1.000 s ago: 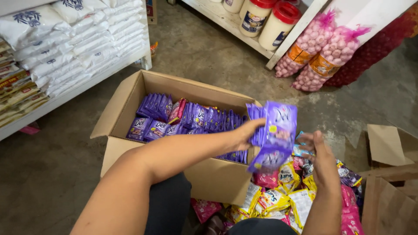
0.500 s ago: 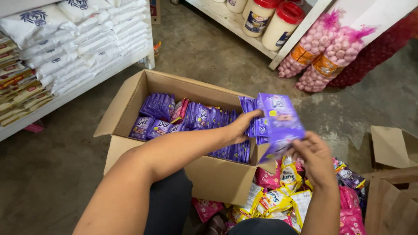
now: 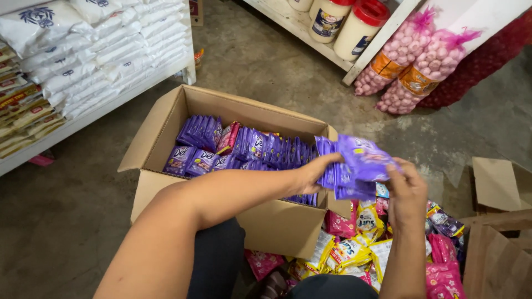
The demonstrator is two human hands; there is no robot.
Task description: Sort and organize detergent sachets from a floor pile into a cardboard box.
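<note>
Just past the right-hand rim of the open brown cardboard box (image 3: 166, 141), my left hand (image 3: 310, 173) pinches the near end of a stack of glossy purple sachets (image 3: 357, 166), long axis running rightward to my right hand (image 3: 407, 188), fingers curled over its far edge.

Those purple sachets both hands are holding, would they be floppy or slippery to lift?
Probably floppy: the purple sachets bend between the left hand and right hand. Likely light, as several are held together. Their glossy film looks somewhat slippery.
</note>
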